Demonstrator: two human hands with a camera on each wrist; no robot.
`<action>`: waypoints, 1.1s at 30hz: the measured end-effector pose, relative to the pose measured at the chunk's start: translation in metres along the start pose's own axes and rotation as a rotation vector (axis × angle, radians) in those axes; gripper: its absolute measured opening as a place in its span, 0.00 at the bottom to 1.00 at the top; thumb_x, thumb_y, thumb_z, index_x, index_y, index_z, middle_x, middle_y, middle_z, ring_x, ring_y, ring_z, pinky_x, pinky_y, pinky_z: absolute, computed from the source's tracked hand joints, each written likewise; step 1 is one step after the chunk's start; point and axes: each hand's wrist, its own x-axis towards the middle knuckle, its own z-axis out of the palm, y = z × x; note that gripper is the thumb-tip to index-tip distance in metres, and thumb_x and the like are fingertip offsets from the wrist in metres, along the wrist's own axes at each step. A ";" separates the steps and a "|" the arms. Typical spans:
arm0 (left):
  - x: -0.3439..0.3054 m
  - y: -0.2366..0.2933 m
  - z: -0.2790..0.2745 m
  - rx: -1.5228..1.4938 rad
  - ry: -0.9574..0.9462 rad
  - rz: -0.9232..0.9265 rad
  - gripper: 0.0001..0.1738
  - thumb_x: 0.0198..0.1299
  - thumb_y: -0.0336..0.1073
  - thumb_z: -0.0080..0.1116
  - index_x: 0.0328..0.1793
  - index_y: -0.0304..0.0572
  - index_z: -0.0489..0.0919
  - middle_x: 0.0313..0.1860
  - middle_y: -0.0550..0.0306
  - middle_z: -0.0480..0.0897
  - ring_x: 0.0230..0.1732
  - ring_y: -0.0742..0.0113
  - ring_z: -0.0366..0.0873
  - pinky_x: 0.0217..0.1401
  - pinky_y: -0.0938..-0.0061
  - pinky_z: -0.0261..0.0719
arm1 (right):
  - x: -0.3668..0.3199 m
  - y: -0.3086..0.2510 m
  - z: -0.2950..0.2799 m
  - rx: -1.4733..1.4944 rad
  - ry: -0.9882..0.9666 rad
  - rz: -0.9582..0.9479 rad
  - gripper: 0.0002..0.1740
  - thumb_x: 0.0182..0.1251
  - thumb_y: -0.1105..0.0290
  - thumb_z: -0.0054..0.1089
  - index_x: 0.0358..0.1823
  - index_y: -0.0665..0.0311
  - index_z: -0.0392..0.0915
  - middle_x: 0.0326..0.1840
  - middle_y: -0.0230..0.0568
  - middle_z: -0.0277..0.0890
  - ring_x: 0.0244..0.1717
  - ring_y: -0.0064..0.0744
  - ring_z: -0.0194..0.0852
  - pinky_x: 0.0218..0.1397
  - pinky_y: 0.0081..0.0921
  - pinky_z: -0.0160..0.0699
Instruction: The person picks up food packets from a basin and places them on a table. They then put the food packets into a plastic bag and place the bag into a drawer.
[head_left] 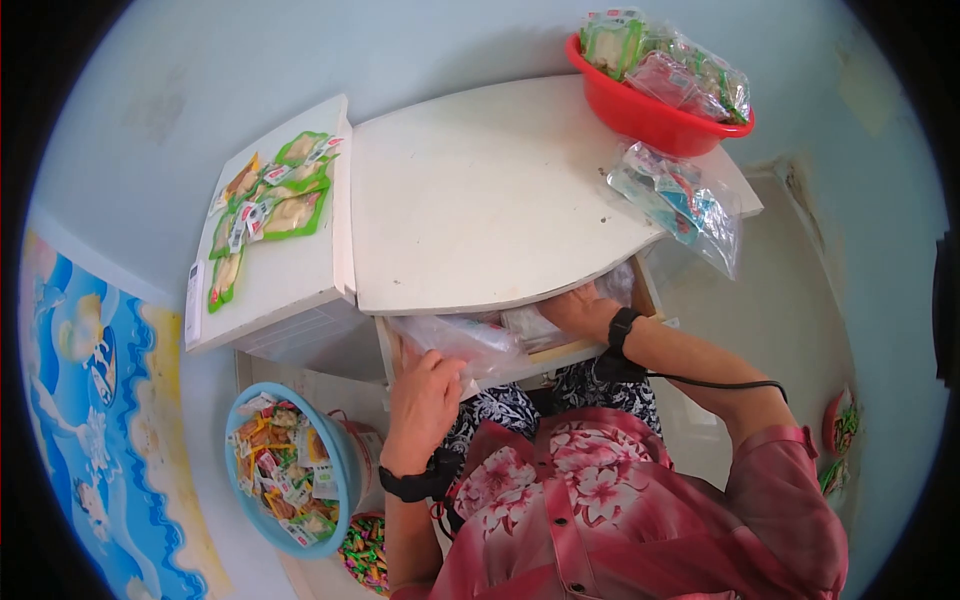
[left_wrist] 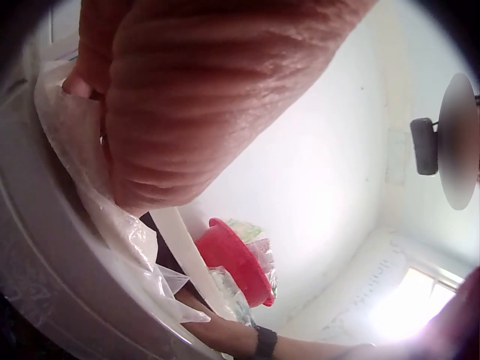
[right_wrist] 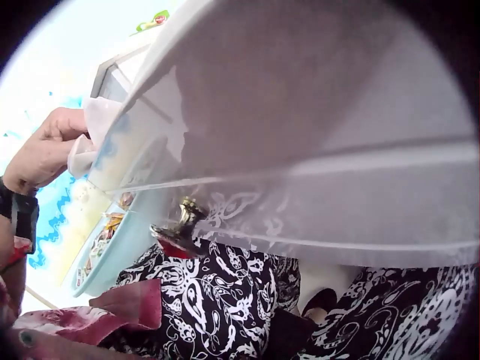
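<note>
The left hand (head_left: 422,408) seems to pinch the plastic bag (head_left: 468,342) at the drawer's (head_left: 560,354) front edge; best hold it aside while the right hand (head_left: 578,312), grip hidden, I can't tell how, feels gently inside.

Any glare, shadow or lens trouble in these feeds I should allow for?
Head view: black rounded corners, shiny highlights on the clear packet; left wrist: window blown out, left hand large and shaded; right wrist: upper left washed out, a broad dark patch across the drawer front, possibly shadow.
</note>
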 end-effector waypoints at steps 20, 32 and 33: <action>0.001 0.002 -0.006 -0.032 -0.015 -0.001 0.10 0.66 0.31 0.59 0.50 0.41 0.87 0.40 0.49 0.80 0.45 0.45 0.80 0.47 0.56 0.78 | 0.008 0.013 0.023 -1.774 0.295 -0.741 0.30 0.84 0.55 0.40 0.79 0.64 0.64 0.79 0.50 0.67 0.79 0.41 0.65 0.78 0.39 0.72; 0.001 0.000 -0.007 -0.079 -0.007 0.039 0.10 0.65 0.28 0.59 0.50 0.39 0.86 0.40 0.48 0.80 0.44 0.44 0.81 0.45 0.54 0.78 | 0.023 0.017 0.012 0.111 -0.425 0.033 0.29 0.83 0.54 0.42 0.80 0.54 0.65 0.84 0.44 0.62 0.82 0.45 0.60 0.85 0.44 0.56; 0.000 0.001 -0.008 -0.087 -0.001 0.049 0.10 0.64 0.27 0.59 0.50 0.39 0.86 0.40 0.47 0.80 0.43 0.43 0.80 0.44 0.53 0.78 | 0.021 0.020 0.017 0.160 -0.419 0.037 0.29 0.83 0.54 0.43 0.80 0.54 0.66 0.84 0.44 0.62 0.82 0.46 0.59 0.85 0.44 0.55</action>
